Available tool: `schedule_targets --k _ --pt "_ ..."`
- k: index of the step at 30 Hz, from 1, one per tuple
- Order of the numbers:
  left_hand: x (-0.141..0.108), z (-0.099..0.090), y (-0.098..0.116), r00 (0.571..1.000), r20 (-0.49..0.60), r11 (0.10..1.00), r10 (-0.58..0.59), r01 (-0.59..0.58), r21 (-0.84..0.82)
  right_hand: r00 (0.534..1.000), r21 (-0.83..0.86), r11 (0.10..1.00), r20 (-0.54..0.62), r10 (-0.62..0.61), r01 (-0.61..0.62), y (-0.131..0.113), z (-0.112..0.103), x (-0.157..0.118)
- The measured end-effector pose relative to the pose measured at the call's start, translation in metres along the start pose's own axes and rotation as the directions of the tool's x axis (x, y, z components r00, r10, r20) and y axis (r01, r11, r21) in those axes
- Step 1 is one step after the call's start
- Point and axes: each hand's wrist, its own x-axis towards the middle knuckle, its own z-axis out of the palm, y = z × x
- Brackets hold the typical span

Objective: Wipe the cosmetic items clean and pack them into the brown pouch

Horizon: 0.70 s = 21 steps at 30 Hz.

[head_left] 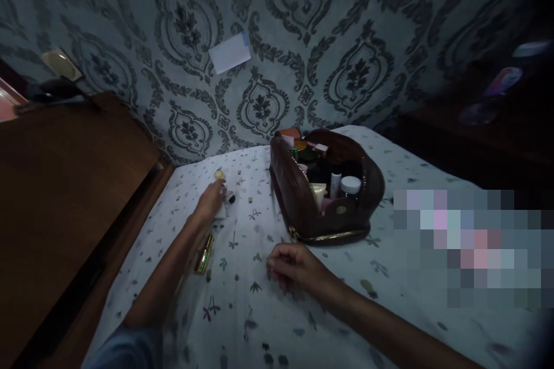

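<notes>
My left hand (210, 200) reaches out over the patterned sheet, fingers closed around something I cannot make out. A small pale yellow round item (219, 174) shows just past its fingertips. Beside the hand are a whitish item (220, 211), partly hidden, and a small dark round end (232, 199). Nearer me lies a shiny gold tube (204, 255), close to my left forearm. My right hand (294, 267) is loosely curled in front of the bag, with nothing visible in it. The brown toiletry bag (294, 196) stands unzipped, holding a white-lidded jar (351, 185), a white stick tube (335, 185) and a cream-coloured tube (318, 193).
A wooden panel (73, 184) borders the bed at left. Patterned wallpaper (262, 105) rises behind, bearing a white paper (230, 53) and a switch plate (63, 64). At right, a bottle (504, 81) stands on dark furniture. A pixelated patch hides part of the sheet.
</notes>
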Motion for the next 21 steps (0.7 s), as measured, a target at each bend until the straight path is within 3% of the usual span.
schedule_targets --k 3,5,12,17,21 --pt "0.004 0.014 -0.003 0.993 0.105 0.998 0.052 -0.056 0.029 1.000 0.035 0.999 -0.030 0.006 -0.005 0.004 0.002 0.001" --pt "0.011 0.014 -0.007 0.993 0.110 0.997 0.033 -0.040 0.060 0.999 0.049 0.999 -0.044 0.002 0.000 0.007 0.003 0.000" --pt "0.062 -0.003 -0.017 0.985 -0.066 0.961 -0.159 0.170 0.219 0.998 0.128 0.992 -0.059 -0.013 0.020 0.011 0.000 0.002" --pt "0.070 0.007 -0.010 0.984 0.048 0.951 -0.169 0.150 0.272 0.998 0.142 0.988 -0.043 -0.049 0.054 0.015 -0.003 0.001" --pt "0.067 0.004 0.007 0.988 0.058 0.962 -0.143 0.125 0.242 0.997 0.197 0.978 -0.032 -0.066 0.071 0.016 -0.006 -0.002"
